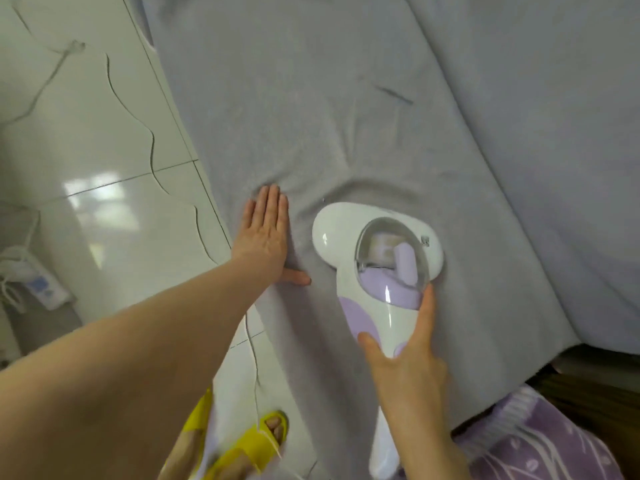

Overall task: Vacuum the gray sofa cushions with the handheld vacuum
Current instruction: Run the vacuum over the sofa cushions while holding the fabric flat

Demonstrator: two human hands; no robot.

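Handheld vacuum (381, 271), lower centre, gripped at its handle by right hand (408, 375); flat left hand (263, 237) pins gray sofa cushion (311, 116) taut beside it.

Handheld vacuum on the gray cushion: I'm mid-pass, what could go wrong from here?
1. The gray sofa cover is bunched into folds just ahead of the white and lilac handheld vacuum; its head may suck them in and stall.
2. The left hand presses flat right beside the head; a sideways stroke could hit it.
3. A thin cord trails by the foot in the yellow slipper; it might snag or trip.
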